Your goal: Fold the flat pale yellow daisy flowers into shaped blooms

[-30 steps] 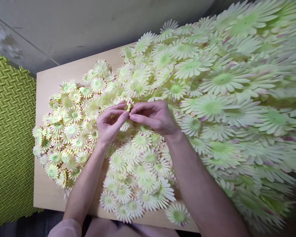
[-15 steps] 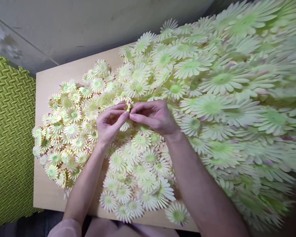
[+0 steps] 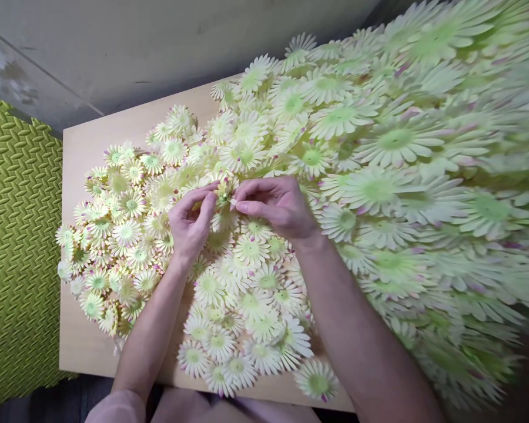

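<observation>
Over the middle of the table, a small artificial flower (image 3: 224, 191) with pale yellow petals and a greenish base is between my two hands. My left hand (image 3: 189, 220) pinches it at its left side with thumb and forefinger. My right hand (image 3: 275, 207) pinches a thin pale piece at the flower's right side; its exact kind is too small to make out. Below the hands lies a group of cream daisy-like flower heads (image 3: 252, 302) with green centres and some purple tips. To the left is a pile of smaller, fuller flower heads (image 3: 127, 232).
A large heap of flat flower heads (image 3: 397, 141) covers the right side of the pale wooden table (image 3: 86, 341). A green woven-pattern mat (image 3: 20, 247) stands at the left edge. Behind the table runs a grey wall (image 3: 167, 47).
The left thumb has drawn back to the left from the right fingertips, and the flower between the hands shows more fully. My right hand has barely moved.
</observation>
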Action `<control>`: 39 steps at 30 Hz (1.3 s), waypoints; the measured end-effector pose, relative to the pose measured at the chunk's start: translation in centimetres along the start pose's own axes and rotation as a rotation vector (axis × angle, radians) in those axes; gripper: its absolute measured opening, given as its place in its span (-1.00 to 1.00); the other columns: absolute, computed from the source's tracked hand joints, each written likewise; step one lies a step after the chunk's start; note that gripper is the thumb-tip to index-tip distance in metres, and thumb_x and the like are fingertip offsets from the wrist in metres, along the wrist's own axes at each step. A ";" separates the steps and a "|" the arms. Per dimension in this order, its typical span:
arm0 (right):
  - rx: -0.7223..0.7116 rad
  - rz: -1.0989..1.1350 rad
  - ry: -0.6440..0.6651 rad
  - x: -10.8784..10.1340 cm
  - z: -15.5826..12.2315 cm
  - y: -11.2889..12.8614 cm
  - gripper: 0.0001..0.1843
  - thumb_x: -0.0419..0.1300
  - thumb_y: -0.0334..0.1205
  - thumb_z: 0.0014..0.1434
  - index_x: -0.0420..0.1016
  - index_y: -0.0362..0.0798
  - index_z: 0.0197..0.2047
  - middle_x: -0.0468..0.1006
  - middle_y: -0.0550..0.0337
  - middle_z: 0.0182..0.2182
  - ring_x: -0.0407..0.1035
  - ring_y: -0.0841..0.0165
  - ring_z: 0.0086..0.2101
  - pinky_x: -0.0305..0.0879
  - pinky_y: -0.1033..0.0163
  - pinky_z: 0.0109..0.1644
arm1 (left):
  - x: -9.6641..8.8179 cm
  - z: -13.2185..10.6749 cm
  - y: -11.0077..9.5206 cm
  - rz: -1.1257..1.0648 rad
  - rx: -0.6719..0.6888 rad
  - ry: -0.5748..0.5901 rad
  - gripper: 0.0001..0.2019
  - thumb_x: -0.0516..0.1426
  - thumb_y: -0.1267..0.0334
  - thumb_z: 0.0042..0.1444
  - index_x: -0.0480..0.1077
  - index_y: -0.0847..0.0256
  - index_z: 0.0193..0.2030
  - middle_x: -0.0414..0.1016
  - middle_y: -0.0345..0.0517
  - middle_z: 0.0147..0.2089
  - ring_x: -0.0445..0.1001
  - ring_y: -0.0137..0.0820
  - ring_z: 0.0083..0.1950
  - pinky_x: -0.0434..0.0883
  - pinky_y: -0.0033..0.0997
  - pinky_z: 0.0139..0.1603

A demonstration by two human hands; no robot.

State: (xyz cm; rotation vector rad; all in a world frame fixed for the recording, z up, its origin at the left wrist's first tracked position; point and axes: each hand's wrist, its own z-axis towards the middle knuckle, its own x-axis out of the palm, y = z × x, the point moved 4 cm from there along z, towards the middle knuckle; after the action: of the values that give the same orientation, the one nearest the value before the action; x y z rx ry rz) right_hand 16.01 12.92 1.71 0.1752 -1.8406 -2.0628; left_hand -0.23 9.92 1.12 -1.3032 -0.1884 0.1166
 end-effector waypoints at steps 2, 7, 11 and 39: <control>-0.031 0.160 -0.057 -0.6 0.2 0.0 -0.92 0.38 -0.22 -0.05 0.58 0.02 -0.50 0.47 0.24 -0.55 0.31 0.40 -0.50 0.29 0.24 -0.45 | -0.6 -0.1 0.9 -0.029 -0.082 -0.066 -0.86 0.24 0.11 0.15 0.57 0.07 -0.21 0.62 -0.17 -0.22 0.57 -0.50 -0.28 0.53 -0.46 -0.29; -0.045 0.475 -0.267 -2.5 0.4 0.7 -0.70 0.32 0.03 -0.06 0.38 0.08 -0.61 0.27 0.24 -0.62 0.18 0.37 -0.56 0.25 0.16 -0.44 | -1.5 -0.2 2.2 -0.146 -0.175 -0.208 -0.85 0.25 0.08 0.14 0.54 0.06 -0.26 0.54 -0.24 -0.28 0.51 -0.58 -0.34 0.49 -0.57 -0.36; -0.004 0.305 -0.242 -2.0 0.4 0.6 -0.55 0.31 0.12 -0.01 0.26 0.07 -0.68 0.20 0.26 -0.70 0.12 0.38 -0.61 0.22 0.15 -0.47 | -0.9 -0.2 1.6 -0.085 -0.120 -0.166 -0.84 0.28 0.11 0.10 0.56 0.12 -0.27 0.56 -0.22 -0.32 0.52 -0.55 -0.33 0.49 -0.53 -0.31; -0.010 -0.082 -0.039 0.5 -0.2 0.5 -0.81 0.39 -0.14 0.04 0.57 -0.05 -0.48 0.43 0.23 -0.57 0.23 0.45 -0.55 0.12 0.29 -0.56 | 0.4 0.0 0.1 -0.171 -0.093 0.167 -0.94 0.32 0.18 0.06 0.62 0.06 -0.38 0.63 -0.12 -0.11 0.59 -0.31 -0.02 0.50 -0.17 0.05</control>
State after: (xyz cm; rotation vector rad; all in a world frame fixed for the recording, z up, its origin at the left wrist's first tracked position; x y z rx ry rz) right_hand 15.71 12.58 2.22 0.2132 -1.8748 -2.1447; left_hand 0.20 10.05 1.06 -1.3768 -0.1637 -0.1479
